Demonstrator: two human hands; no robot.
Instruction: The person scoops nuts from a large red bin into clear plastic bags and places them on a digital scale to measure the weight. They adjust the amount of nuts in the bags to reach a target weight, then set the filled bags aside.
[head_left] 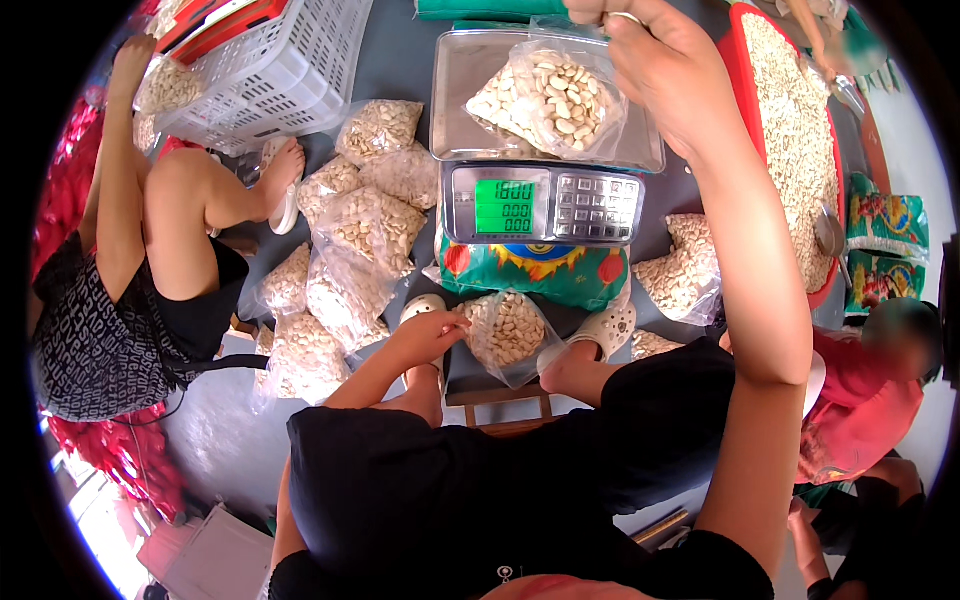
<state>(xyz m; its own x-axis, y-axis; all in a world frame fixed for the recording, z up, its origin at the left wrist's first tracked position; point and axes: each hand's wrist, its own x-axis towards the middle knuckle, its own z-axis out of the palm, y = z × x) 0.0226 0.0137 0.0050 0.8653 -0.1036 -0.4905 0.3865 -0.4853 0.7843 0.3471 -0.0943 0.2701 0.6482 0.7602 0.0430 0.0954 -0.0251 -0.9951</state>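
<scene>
A digital scale (546,203) with a lit green display stands in front of me, its metal pan (455,95) on the far side. On the pan lies a clear bag of pale, flat bean-like seeds (575,100), with another filled bag (497,105) partly behind it. My right hand (665,75) is above the pan, fingers pinched on the upper plastic of the front bag; the very top runs out of view. Between my feet rests a third clear bag of seeds (508,330). My left hand (432,337) closes its fingertips at that bag's left edge.
Several filled bags (365,225) are heaped left of the scale, and another bag (682,270) lies right. A red tray (745,60) holds loose seeds. A white crate (290,75) stands far left. A green printed sack (535,272) lies below the scale. Other people sit on both sides.
</scene>
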